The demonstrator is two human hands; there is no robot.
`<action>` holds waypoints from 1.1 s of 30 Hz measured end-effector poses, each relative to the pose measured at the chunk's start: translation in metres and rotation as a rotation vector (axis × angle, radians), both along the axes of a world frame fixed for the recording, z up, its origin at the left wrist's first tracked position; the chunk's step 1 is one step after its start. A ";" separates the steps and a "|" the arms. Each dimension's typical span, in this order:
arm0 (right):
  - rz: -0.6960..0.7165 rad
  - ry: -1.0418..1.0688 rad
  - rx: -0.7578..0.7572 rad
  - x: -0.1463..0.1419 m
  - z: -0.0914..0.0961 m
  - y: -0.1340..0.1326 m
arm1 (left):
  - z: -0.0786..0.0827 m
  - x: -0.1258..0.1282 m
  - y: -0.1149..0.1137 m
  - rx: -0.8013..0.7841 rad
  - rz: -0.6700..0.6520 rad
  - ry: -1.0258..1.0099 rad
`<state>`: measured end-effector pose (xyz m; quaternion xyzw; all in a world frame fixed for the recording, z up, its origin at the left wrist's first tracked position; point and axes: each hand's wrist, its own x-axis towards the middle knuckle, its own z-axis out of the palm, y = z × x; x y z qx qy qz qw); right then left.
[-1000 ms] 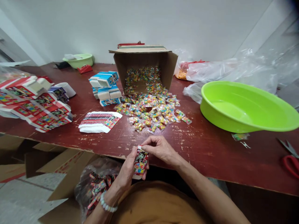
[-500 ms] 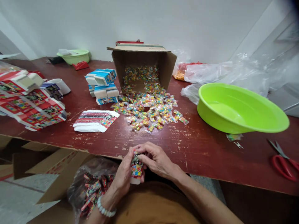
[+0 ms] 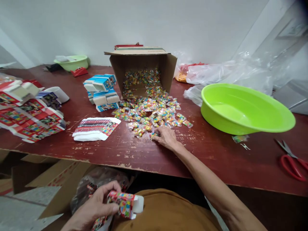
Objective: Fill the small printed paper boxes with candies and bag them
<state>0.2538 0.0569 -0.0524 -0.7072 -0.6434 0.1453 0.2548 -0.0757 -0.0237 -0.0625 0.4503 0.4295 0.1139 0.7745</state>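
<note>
Box pinched in left grip, near side of bench, end flap open; right grip at packet by candy pile, can't tell if pinching.

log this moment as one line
left hand: holds carton, flap open | right hand: at near edge of candy pile

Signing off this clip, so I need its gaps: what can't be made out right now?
All in the head view:
- Carton in the left hand: its inside, hidden by its own walls.
- Packet at the right hand: whether it is gripped; the fingers hide the contact.
- Bag: much of its contents, behind the left hand and table.
- Scissors: part of the handles, cut off by the right edge.
</note>
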 end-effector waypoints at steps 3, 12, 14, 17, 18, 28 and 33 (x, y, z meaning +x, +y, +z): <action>-0.012 0.079 -0.022 0.004 0.006 -0.003 | 0.000 -0.019 0.009 -0.052 -0.310 0.121; 0.421 0.635 0.077 -0.034 0.046 -0.056 | 0.034 0.059 0.021 0.192 0.018 -0.100; 0.447 0.501 0.111 -0.041 0.049 -0.063 | 0.034 0.075 0.021 0.225 0.031 -0.098; 0.539 0.353 0.076 -0.043 0.048 -0.066 | 0.030 0.089 0.017 0.324 0.016 -0.016; 0.570 0.334 0.053 -0.044 0.047 -0.066 | 0.029 0.092 0.016 0.366 0.019 0.024; 0.211 1.081 -0.015 -0.050 0.036 -0.061 | 0.037 0.101 0.009 0.100 0.360 -0.194; 0.282 1.159 -0.342 -0.060 0.026 -0.065 | 0.034 0.102 0.008 0.146 0.385 -0.183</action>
